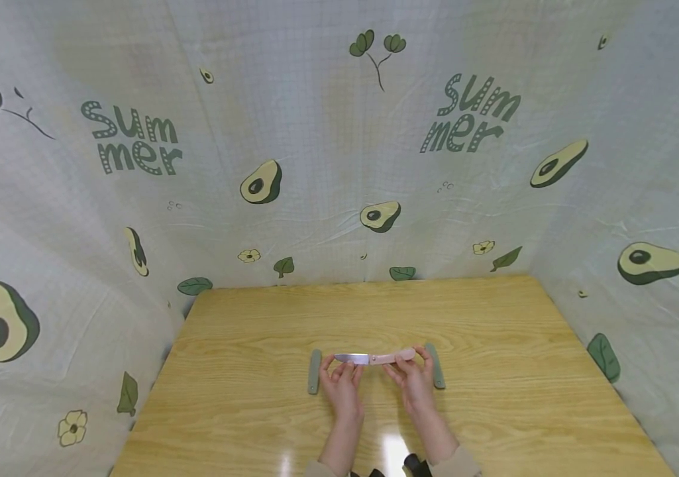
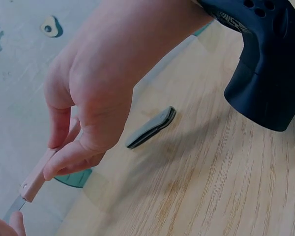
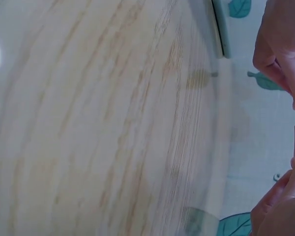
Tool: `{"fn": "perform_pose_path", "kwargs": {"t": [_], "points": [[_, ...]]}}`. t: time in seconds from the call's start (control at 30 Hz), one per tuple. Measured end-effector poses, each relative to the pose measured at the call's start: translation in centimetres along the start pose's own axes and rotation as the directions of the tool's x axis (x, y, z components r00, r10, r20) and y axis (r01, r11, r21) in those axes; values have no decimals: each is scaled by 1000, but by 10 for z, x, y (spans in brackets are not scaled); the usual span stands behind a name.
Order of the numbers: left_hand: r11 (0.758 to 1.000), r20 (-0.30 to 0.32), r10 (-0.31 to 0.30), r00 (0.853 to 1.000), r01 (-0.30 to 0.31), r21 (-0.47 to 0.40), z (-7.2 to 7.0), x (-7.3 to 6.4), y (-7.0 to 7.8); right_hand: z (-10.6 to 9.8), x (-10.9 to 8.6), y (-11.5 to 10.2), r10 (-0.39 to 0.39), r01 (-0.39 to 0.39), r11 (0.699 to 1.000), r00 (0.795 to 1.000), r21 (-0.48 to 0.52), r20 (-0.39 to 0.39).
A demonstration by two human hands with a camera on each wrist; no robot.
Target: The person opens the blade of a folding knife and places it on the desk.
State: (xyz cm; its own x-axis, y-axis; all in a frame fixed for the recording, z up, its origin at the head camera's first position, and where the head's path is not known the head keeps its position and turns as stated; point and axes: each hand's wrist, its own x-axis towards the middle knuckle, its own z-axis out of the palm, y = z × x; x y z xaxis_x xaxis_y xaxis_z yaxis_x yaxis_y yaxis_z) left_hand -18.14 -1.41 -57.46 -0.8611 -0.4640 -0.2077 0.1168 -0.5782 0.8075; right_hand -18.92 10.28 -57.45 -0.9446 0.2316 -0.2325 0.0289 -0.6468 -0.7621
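In the head view, holding up an unfolded knife [image 1: 373,359] between left grip [image 1: 344,391] and right grip [image 1: 418,387] — pinching the blade [image 1: 354,359] in the left, the pink handle [image 1: 383,359] in the right. Held crosswise and nearly level, at the fingertips of both grips, above the counter [image 1: 244,397]. Shows a slim grey-green bar [image 1: 314,372] lying just left of the left grip, and a second grey-green bar [image 1: 436,368] just right of the right grip. Beyond both grips, hung with a pale printed cloth [image 1: 315,119] bearing avocados, leaves and the word "summer".

In the left wrist view, shows the right grip large, with thumb and fingers pressed together on the handle. Catches only fingertips of the left grip, down by the blade past the joint. Shows the second grey-green bar on the counter just beside the right grip, not touching it, and a black wrist device [image 2: 270,64] farther up, behind that grip.

In the right wrist view, reaches down to the blade with the left grip and holds the handle with the right grip, below it. Clipped at the frame's edge there — perhaps pinched close to the joint, though hard to judge.
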Motion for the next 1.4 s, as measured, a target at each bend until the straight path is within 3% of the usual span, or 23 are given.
{"fn": "perform_pose_path", "kwargs": {"t": [0.57, 0.9, 1.1, 1.23, 1.4], "points": [[999, -3, 12, 1000, -12, -45, 1, 1, -6, 3, -4, 2, -1, 4, 995, 999, 97, -33], [999, -2, 11, 1000, -12, -30, 0, 2, -5, -1, 0, 2, -35, 35, 999, 999, 28, 9], [999, -1, 19, 1000, -19, -36, 0, 5, -7, -1, 3, 1, -69, 69, 998, 997, -11, -28], [996, 21, 63, 998, -61, -71, -1, 5, -10, -2, 6, 2, -71, 69, 997, 996, -30, -55], [987, 75, 126, 989, -117, -111, -7, 7, -13, -7, 9, 2, -48, 45, 995, 998, -87, -32]]}}
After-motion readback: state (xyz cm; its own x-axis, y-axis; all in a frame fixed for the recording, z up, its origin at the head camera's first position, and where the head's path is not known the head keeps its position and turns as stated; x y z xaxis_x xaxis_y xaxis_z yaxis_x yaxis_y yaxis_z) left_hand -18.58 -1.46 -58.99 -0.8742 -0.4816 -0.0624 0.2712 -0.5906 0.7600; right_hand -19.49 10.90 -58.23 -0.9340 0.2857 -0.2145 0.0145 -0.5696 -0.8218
